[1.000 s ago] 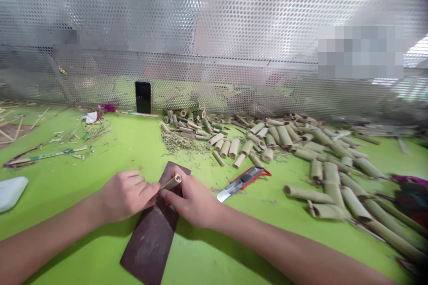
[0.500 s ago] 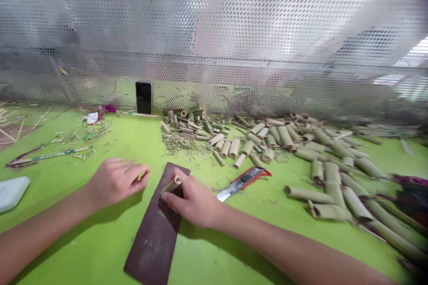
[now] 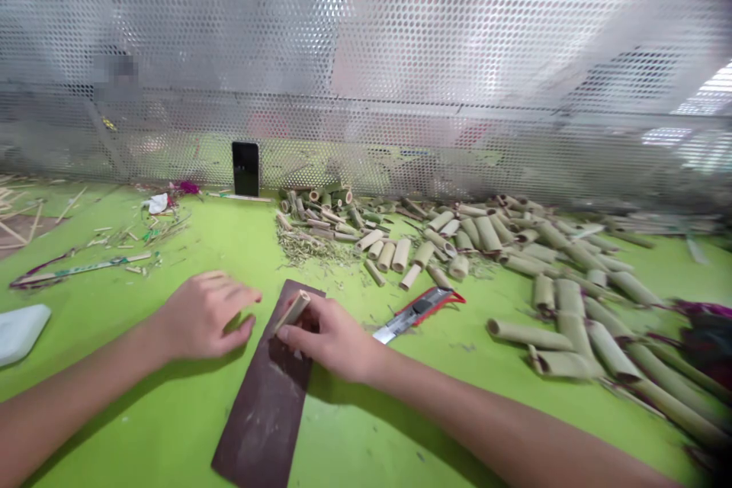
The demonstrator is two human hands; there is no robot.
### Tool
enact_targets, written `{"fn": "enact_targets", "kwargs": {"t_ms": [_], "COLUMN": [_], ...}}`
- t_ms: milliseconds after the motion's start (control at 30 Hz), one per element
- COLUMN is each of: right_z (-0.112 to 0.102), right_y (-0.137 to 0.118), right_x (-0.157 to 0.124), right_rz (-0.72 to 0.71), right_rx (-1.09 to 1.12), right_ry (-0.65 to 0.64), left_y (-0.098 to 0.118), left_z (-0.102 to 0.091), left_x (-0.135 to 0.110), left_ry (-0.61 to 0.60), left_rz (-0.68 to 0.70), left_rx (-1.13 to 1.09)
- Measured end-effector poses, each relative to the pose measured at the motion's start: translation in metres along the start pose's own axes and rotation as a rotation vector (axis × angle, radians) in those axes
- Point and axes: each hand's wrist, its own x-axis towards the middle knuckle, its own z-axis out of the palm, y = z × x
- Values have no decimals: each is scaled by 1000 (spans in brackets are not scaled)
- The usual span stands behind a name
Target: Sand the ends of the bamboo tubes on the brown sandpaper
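Right now the right hand [image 3: 329, 335] grips a short bamboo tube [image 3: 293, 310] between thumb and fingers, over the far end of a brown sheet [image 3: 260, 404] that lies flat on the green table [image 3: 142, 427]. The tube is tilted, its open end pointing up and away and its lower end down at the sheet; whether it actually touches the sheet cannot be told. The left hand [image 3: 206, 314] lies just left of the sheet with its fingers loosely spread, holding nothing. A red-handled cutter knife [image 3: 416, 312] lies on the table near the sheet's right side. Beyond the sheet is a patch of fine shavings [image 3: 303, 246], and beyond it to the right spreads a pile of cut bamboo tubes [image 3: 486, 232]. Further beyond the sheet a dark phone [image 3: 245, 168] stands upright against the perforated metal wall [image 3: 400, 53].
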Motion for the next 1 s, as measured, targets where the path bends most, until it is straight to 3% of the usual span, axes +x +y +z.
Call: {"fn": "enact_targets", "kwargs": {"t_ms": [167,333,600,833,1000], "right_z": [-1,-3,-4,0,1], "right_y": [8,11,10,1,6], "right_x": [2,3,3,0,1], "right_rz": [-68,-87,-77,-75,-104], "right_rx": [36,-14,-71,-316,-191], "right_ry": [-62,-109,-89,-20,18], "left_y": [23,21,20,25,27], "left_z": [0,1,5,10,10], "left_x": [8,8,6,7,9], "left_ry": [3,-12,4,-23,-48], "left_rz": [150,237,170,74,13], "left_rx": [35,57,-40,-109,-59]}}
